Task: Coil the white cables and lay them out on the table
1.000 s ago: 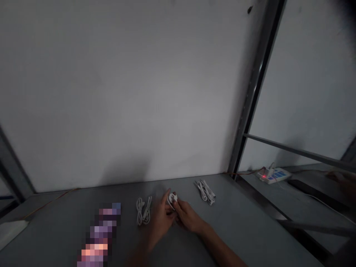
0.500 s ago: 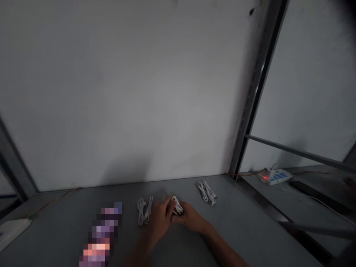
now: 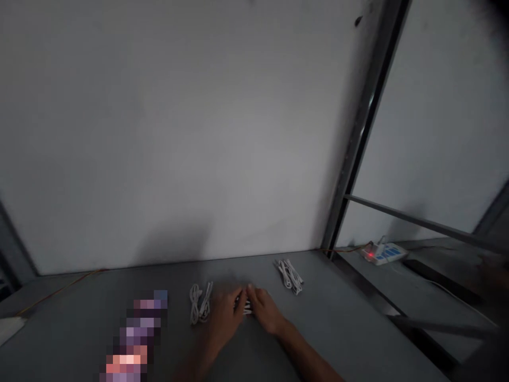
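Observation:
Between my hands, low in the middle of the head view, is a bundled white cable [image 3: 247, 306], mostly covered by fingers. My left hand [image 3: 228, 313] closes on its left side, and my right hand [image 3: 267, 312] grips its right side with the thumb on top. The two hands nearly touch at the fingertips. To the left of my left hand lie coiled white cables [image 3: 194, 303] on the grey table [image 3: 318, 329]. Another bundle of white cables [image 3: 289, 276] rests farther back on the right.
A pixelated patch [image 3: 133, 339] hides something at the left. Beyond a metal post [image 3: 352, 154] on the right, a power strip [image 3: 384, 253] with a red light sits near a dark flat object [image 3: 441, 280]. A pale wall [image 3: 222, 132] stands behind the table.
My right hand has turned, bringing its thumb up over the cable beside my left fingers. The held cable is more covered now. The whole view has shifted slightly.

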The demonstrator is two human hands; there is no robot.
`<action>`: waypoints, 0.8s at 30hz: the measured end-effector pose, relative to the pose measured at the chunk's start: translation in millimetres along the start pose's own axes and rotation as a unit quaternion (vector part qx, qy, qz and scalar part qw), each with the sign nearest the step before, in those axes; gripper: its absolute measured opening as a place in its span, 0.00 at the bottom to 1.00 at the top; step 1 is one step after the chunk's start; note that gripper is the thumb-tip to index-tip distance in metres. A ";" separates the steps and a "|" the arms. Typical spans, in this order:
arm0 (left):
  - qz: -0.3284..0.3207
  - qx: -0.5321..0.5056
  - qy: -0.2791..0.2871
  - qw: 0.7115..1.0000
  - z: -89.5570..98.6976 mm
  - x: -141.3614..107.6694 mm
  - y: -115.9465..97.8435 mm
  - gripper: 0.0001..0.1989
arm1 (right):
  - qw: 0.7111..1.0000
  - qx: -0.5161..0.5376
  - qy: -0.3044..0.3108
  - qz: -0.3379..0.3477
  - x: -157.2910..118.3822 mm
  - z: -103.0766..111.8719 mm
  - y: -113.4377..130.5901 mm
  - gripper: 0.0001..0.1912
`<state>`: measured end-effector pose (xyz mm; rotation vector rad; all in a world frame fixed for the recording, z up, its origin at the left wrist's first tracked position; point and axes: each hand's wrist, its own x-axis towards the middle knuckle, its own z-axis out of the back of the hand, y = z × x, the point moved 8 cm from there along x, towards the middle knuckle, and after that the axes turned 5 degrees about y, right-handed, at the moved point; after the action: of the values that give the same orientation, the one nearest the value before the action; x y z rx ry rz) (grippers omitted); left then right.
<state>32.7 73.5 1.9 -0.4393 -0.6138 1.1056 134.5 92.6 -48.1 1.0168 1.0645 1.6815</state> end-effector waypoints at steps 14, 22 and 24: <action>0.037 -0.005 -0.077 0.996 4.7 -0.3 5.9 0.25 | 0.998 -0.006 -0.047 -0.031 10.6 -0.7 -5.3 0.28; 0.040 -0.026 -0.041 0.998 -3.2 0.1 0.6 0.19 | 0.990 -0.011 -0.116 -0.075 10.1 15.4 -11.9 0.28; 0.041 -0.020 -0.009 0.999 -9.1 1.3 1.0 0.19 | 0.988 -0.052 -0.133 -0.062 9.6 19.6 -9.0 0.29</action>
<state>38.4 74.8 -5.2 -0.4925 -0.6392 1.1774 152.2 108.2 -48.9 1.0524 0.8386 1.4394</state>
